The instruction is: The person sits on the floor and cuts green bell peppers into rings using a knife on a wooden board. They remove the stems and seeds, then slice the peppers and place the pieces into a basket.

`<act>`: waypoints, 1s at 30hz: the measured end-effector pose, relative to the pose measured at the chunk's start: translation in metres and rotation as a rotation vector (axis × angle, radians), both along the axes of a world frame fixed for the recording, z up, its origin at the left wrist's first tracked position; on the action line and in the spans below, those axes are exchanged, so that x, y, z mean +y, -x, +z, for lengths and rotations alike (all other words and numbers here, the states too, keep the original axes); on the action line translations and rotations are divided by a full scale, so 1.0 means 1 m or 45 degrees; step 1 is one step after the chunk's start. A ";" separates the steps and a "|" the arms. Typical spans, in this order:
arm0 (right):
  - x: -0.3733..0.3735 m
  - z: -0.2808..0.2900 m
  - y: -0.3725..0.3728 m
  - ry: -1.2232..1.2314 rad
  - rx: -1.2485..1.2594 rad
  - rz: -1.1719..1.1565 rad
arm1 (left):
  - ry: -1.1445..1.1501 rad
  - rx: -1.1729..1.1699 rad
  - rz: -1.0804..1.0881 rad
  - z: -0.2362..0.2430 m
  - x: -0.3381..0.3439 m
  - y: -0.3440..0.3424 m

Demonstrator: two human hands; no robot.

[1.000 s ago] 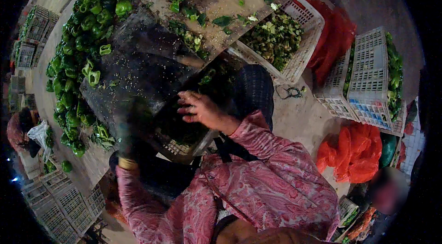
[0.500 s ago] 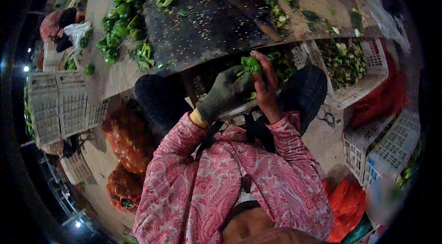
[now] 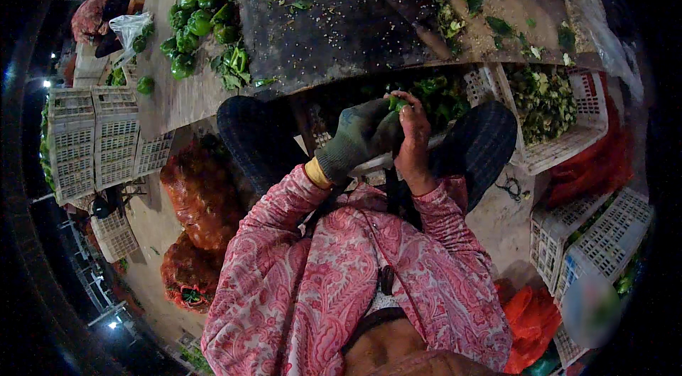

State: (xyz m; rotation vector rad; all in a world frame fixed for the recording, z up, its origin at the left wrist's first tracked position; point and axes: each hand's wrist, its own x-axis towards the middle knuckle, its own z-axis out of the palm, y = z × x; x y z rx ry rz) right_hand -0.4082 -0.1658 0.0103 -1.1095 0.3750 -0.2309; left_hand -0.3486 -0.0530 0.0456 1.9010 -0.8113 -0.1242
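Note:
A green bell pepper point(image 3: 396, 102) shows only in part between my two hands, above my lap. My left hand point(image 3: 362, 131), in a grey-green knit glove with a yellow cuff at the wrist, is closed around its near side. Bare, my right hand point(image 3: 413, 136) presses against the pepper from the right, fingers curled over its top. Most of the pepper is hidden by the glove and fingers. Beneath and beyond them, a crate holding green peppers point(image 3: 437, 95) sits partly under the table edge.
A dark board point(image 3: 327, 28) dotted with seeds lies on the table. Green peppers point(image 3: 202, 17) are heaped left of it. On the right, a white crate point(image 3: 561, 147) holds pale trimmings. Filled red net sacks point(image 3: 202, 195) stand at left, near stacked crates point(image 3: 92, 138).
The pepper stood up plainly between my hands before; now my right fingers have folded down over it and less of it shows. The whole view has shifted slightly.

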 end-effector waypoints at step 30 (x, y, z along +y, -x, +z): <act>0.015 -0.052 -0.011 -0.800 0.189 -0.063 | 0.032 0.249 0.071 -0.028 0.027 0.024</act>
